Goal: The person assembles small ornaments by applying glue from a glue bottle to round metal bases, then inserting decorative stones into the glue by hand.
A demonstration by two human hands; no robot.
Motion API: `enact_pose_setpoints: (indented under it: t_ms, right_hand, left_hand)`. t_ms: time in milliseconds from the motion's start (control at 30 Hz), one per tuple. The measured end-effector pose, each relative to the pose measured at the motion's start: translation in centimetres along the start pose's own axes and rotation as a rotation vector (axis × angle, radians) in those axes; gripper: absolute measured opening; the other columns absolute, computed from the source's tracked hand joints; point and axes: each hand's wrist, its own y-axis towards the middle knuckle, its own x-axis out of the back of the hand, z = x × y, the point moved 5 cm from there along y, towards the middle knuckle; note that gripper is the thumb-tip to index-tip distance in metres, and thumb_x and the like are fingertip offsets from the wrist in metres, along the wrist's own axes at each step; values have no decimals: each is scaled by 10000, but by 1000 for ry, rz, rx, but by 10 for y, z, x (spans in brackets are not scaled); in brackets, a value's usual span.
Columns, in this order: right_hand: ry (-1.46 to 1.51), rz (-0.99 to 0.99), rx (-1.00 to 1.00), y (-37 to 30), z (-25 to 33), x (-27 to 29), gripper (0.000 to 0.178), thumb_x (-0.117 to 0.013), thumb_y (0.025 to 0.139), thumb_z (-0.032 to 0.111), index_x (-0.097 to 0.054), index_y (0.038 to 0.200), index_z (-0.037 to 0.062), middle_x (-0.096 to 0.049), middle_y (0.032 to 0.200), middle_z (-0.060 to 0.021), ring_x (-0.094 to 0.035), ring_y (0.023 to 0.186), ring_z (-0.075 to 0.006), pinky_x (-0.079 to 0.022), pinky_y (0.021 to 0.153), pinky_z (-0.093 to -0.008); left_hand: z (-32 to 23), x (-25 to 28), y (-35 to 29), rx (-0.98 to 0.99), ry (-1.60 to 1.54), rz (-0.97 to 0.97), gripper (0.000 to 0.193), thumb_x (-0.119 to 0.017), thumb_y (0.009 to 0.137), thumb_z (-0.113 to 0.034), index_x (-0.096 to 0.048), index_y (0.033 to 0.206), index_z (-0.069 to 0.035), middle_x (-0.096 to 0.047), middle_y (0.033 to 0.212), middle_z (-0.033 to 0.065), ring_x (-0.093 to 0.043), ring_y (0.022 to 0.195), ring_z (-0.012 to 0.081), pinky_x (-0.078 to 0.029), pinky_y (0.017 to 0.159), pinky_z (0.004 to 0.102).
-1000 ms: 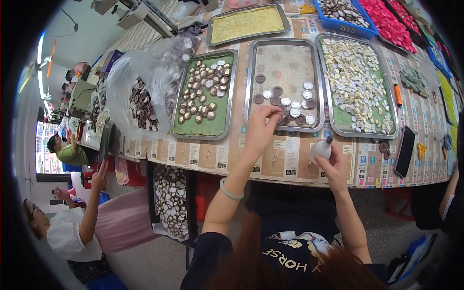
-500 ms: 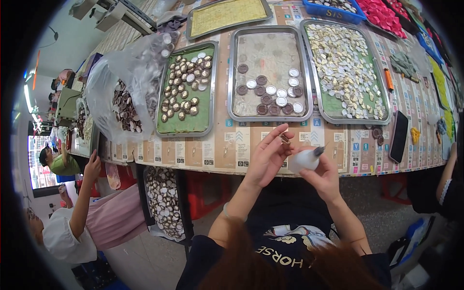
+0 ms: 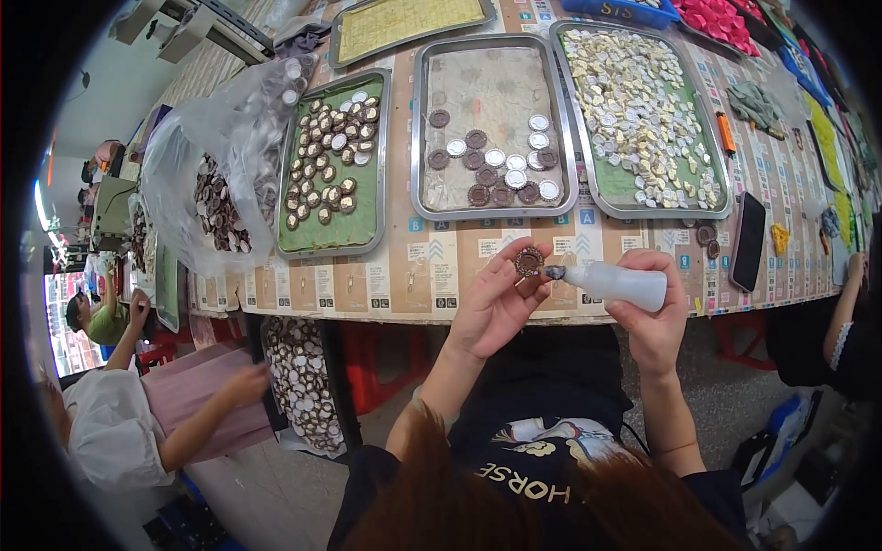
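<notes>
Between the fingertips of my left hand (image 3: 485,308) is a small round brown disc (image 3: 528,261) with a beaded-looking rim, its face turned toward me. My right hand (image 3: 657,326) is wrapped round a white squeeze bottle (image 3: 634,286) that lies nearly level. The bottle's dark nozzle (image 3: 557,273) points left and meets or almost meets the disc's edge; whether they touch I cannot tell. Beyond both hands, a metal tray (image 3: 418,174) lined with a pale sheet holds loose dark brown discs (image 3: 478,196) and white round ones (image 3: 538,122).
A green-lined tray (image 3: 363,225) of brown-and-gold pieces stands left, beside a plastic bag (image 3: 175,184) of discs. Right are a tray (image 3: 725,204) of gold and white pieces, a phone (image 3: 748,253) and an orange cutter (image 3: 726,133). Co-workers sit at both sides.
My right hand has swung the bottle from upright-tilted to nearly level, nozzle against or near the disc. My left fingers have turned the disc's face into view. The co-worker at left has moved their arms.
</notes>
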Motion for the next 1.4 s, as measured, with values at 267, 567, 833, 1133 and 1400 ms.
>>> enact_pose_setpoints:
  t_ms: [267,567,833,1133,1400]
  right_hand:
    - [-269,-25,248,-5,4,3,391,-751,600,63,-481,881,30,-461,859,-41,-467,789,-118,-398,707,-233]
    - [-228,-69,185,-4,-2,3,370,-752,611,74,-487,866,32,-464,844,-33,-471,752,-98,-402,673,-219]
    - [-230,-58,195,-4,-3,3,348,-744,625,74,-487,857,32,-473,819,-29,-471,733,-90,-395,653,-209]
    - [-278,-73,255,-5,3,4,340,-744,623,72,-491,846,28,-485,792,-33,-469,714,-98,-389,641,-211]
    - [-306,-71,256,-6,4,4,334,-743,619,71,-494,837,26,-483,792,-35,-466,705,-106,-386,637,-217]
  left_hand:
    - [7,6,-2,22,-49,17,315,-417,882,-162,-394,1189,-97,-438,1200,145,-506,995,212,-403,870,365]
    - [10,1,-3,43,-105,42,303,-429,877,-153,-391,1156,-40,-453,1164,156,-508,984,213,-416,866,342]
    - [13,4,-2,57,-103,35,299,-427,879,-169,-415,1155,-54,-475,1149,149,-512,972,211,-402,875,356]
    - [12,5,-3,65,-112,40,275,-397,891,-161,-444,1150,-81,-470,1170,144,-519,985,226,-399,875,366]
    - [12,3,-3,61,-109,59,302,-430,878,-170,-417,1156,-53,-456,1177,157,-514,988,211,-398,891,351]
